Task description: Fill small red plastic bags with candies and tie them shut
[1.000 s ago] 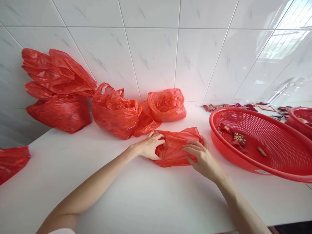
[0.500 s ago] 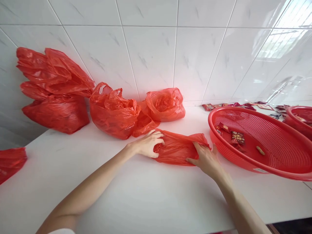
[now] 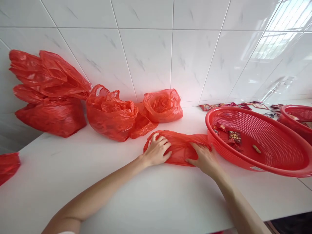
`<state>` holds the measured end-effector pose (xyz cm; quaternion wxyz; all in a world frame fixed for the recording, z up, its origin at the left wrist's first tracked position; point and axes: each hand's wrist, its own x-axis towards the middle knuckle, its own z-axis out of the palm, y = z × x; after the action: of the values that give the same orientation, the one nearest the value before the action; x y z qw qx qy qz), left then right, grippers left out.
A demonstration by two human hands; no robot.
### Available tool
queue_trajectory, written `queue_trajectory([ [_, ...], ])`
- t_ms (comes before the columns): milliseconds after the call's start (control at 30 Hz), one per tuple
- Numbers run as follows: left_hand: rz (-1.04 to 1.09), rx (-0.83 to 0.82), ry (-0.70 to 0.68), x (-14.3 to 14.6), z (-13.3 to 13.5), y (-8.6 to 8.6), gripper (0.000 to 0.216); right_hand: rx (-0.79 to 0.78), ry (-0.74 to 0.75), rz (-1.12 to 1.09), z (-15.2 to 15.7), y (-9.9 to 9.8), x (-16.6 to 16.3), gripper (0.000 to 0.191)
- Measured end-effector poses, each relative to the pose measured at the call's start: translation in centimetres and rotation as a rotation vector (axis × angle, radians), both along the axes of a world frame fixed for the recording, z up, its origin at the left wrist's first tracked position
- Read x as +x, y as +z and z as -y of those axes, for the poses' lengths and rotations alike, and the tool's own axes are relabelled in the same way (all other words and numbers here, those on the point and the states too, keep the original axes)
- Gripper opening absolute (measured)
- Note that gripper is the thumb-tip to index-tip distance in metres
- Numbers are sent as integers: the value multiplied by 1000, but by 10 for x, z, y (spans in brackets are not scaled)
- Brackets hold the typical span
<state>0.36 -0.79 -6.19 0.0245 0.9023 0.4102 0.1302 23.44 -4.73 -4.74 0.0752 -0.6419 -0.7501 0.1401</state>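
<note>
A flattened red plastic bag [image 3: 181, 146] lies on the white counter [image 3: 136, 195] in front of me. My left hand [image 3: 156, 151] rests on the bag's left end with fingers spread flat. On the bag's right end lies my right hand [image 3: 204, 157], fingers stretched out and pressing the plastic down, close to the rim of a large red mesh basket [image 3: 258, 143]. Neither hand grips anything.
Three filled red plastic bags stand against the tiled wall: a big one [image 3: 48, 94] at the left, a middle one [image 3: 110, 113], a smaller one [image 3: 162, 105]. The red basket holds a few small packets [image 3: 234, 136]. A second basket [image 3: 297, 118] and loose wrappers [image 3: 226, 105] are at right.
My left hand moved onto the bag's left end and flattened out. The right hand slid to the bag's right end, stretching the bag flatter and longer toward the basket.
</note>
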Motion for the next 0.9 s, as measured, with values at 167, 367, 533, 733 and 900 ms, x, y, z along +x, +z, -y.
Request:
queue_trajectory([
  [167, 55, -134, -2, -17, -22, -4, 46, -29, -47, -4, 0, 2, 1, 47],
  [367, 148, -143, 23, -22, -18, -15, 47, -42, -37, -41, -1, 2, 2, 49],
  [533, 168, -150, 45, -29, -14, -17, 46, 39, 35, -117, -2, -2, 3, 45],
  [733, 169, -136, 46, -33, -16, -16, 43, 144, 141, -175, -1, 0, -1, 37],
  [900, 161, -90, 38, -38, -18, -18, 39, 56, 83, -72, -4, -2, -1, 51],
])
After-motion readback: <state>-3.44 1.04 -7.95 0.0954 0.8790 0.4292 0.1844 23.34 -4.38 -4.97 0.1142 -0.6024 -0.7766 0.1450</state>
